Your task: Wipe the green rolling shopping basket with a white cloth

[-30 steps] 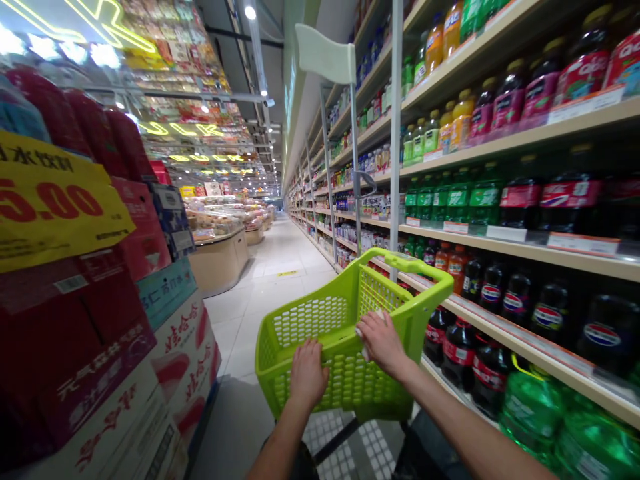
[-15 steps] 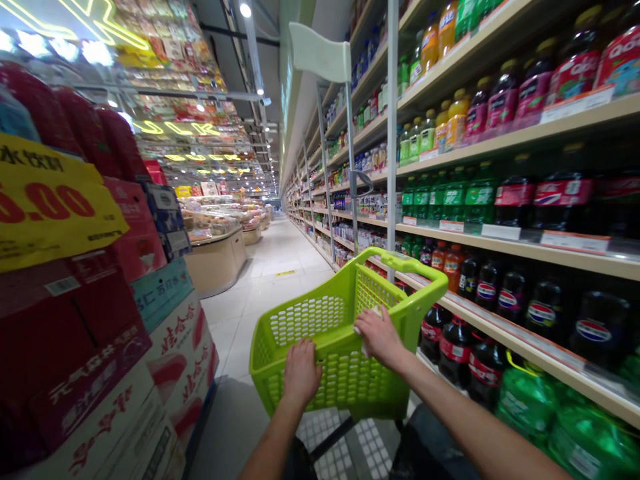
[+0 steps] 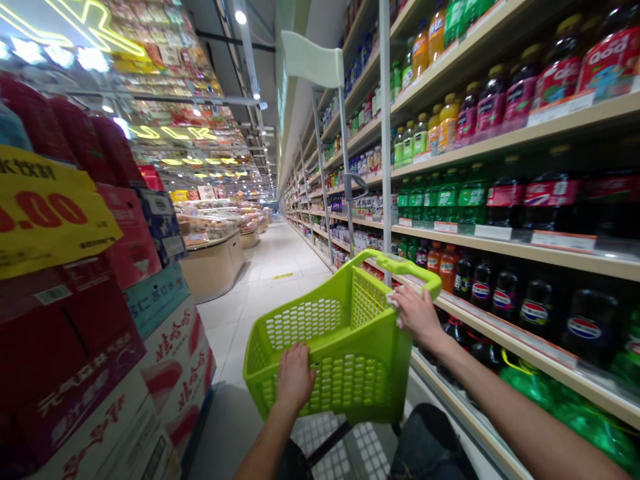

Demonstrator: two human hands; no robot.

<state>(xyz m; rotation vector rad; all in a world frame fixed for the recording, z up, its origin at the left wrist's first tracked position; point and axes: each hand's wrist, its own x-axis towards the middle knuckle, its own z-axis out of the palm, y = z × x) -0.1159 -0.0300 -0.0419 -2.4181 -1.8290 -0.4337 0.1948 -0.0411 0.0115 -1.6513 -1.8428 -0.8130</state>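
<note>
A lime-green plastic shopping cart (image 3: 345, 363) stands at an angle in front of me, its basket sides full of holes. My left hand (image 3: 296, 375) is closed over the near rim of the basket. Higher up, close to the cart's handle (image 3: 410, 267), my right hand (image 3: 417, 315) presses a crumpled white cloth (image 3: 393, 301) against the same rim. Most of the cloth is hidden under the fingers, and whether it is cloth or paper is hard to tell. Nothing shows inside the visible part of the basket.
Shelves of drink bottles (image 3: 465, 197) run along the right, close to the cart. Stacked drink cartons (image 3: 70, 320) with a yellow price sign (image 3: 50, 210) stand at left. A tiled aisle (image 3: 273, 250) leads past a wooden display counter (image 3: 213, 267). A pale sign stand (image 3: 313, 61) rises beyond the cart.
My right hand has slid along the cart's rim with the white cloth, to the right and up towards the handle. My left hand keeps its place on the rim. The view has shifted slightly.
</note>
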